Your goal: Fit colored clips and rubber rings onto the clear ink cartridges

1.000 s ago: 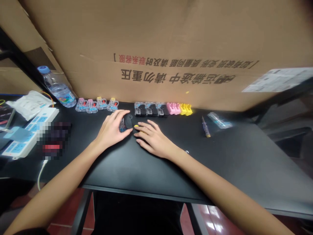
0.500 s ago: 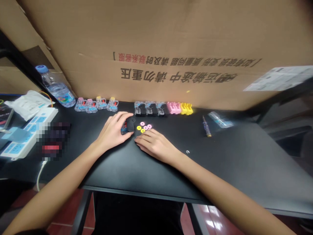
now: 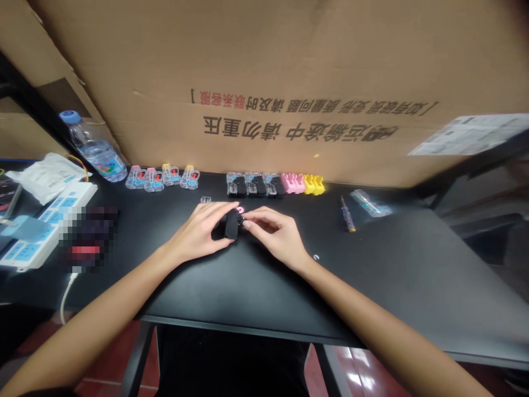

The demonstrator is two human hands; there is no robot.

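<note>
My left hand [image 3: 200, 231] grips a small black plastic case [image 3: 232, 225] between thumb and fingers, just above the table. The fingers of my right hand [image 3: 276, 234] are pinched at the case's right side on a small dark part [image 3: 242, 221]; whether it is separate from the case I cannot tell. One pink ring [image 3: 240, 210] shows between the two hands, and any other rings there are hidden. Just beyond my left fingers lies a clear plastic piece [image 3: 205, 199].
Several clear-and-black cases [image 3: 256, 184], pink clips [image 3: 293, 183] and yellow clips [image 3: 314, 184] line the cardboard [image 3: 264, 66]. Clear cases [image 3: 155, 180] sit at left near a water bottle [image 3: 99, 151] and power strip [image 3: 52, 220]. A screwdriver [image 3: 347, 215] and plastic packet [image 3: 371, 203] lie right.
My left hand has moved right with the black case, which is now turned. My right hand has lifted from beside the loose rings and closed at the case's side. A clear piece shows behind my left hand.
</note>
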